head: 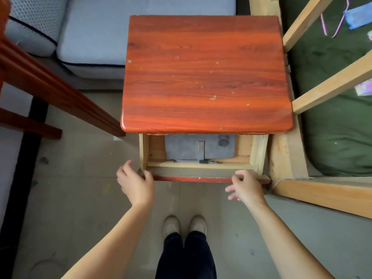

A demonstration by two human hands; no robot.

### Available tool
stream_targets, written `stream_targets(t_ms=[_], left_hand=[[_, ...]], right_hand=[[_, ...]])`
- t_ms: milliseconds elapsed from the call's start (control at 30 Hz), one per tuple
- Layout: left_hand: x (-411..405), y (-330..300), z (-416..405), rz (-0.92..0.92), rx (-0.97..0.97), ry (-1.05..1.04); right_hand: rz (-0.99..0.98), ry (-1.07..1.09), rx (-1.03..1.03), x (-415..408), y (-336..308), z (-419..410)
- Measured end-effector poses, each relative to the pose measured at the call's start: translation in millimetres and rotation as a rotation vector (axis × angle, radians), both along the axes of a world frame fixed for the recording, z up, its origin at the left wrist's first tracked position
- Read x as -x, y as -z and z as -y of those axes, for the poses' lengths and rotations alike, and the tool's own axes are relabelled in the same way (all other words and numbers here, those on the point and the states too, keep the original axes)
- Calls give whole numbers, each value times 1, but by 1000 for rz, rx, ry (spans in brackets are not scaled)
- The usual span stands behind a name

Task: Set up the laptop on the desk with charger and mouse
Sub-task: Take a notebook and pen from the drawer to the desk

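Laptop sleeve [193,147], grey and soft-looking with a strap and a thin metal clasp at its front middle, lies flat inside the open drawer [199,165] under the desk [205,77]; whether a laptop is inside it cannot be told. The desk has a glossy red-brown wood-grain top, speckled with pale marks. Left hand [134,183] rests at the drawer's left front corner, fingers loosely curled on it. Right hand [246,187] hovers by the drawer's right front edge, fingers spread and holding nothing.
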State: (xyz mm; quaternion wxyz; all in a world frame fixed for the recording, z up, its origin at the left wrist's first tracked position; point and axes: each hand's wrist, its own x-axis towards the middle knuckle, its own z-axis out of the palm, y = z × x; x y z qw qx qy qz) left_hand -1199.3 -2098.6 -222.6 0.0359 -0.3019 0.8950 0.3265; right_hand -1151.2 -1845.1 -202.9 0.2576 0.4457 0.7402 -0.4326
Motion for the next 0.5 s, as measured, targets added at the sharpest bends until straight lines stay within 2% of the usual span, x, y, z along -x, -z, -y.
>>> stream_targets(t_ms=[67,100,167,267,333,433,500], left_hand=[[-5,-11,-6,-142,78,317],[-2,-14,-10,-167,56,458],[13,-14,-21,-96,-69,599],[53,0,-39,177,-215,486],[79,11,-45,288,-298,310],[95,26,-50,337,-405,186],[94,35,-54,344,-387,163]], right_hand=[[-88,-323,-219,15,-12,7],[-180,-434,-294,26,-14,11],[-299,-639,-296,51,-10,21],[-180,-961,-205,75,14,35],[-92,-1126,-270,78,31,40],[-68,-1205,-343,79,43,42],[-62,-1211,-353,81,44,42]])
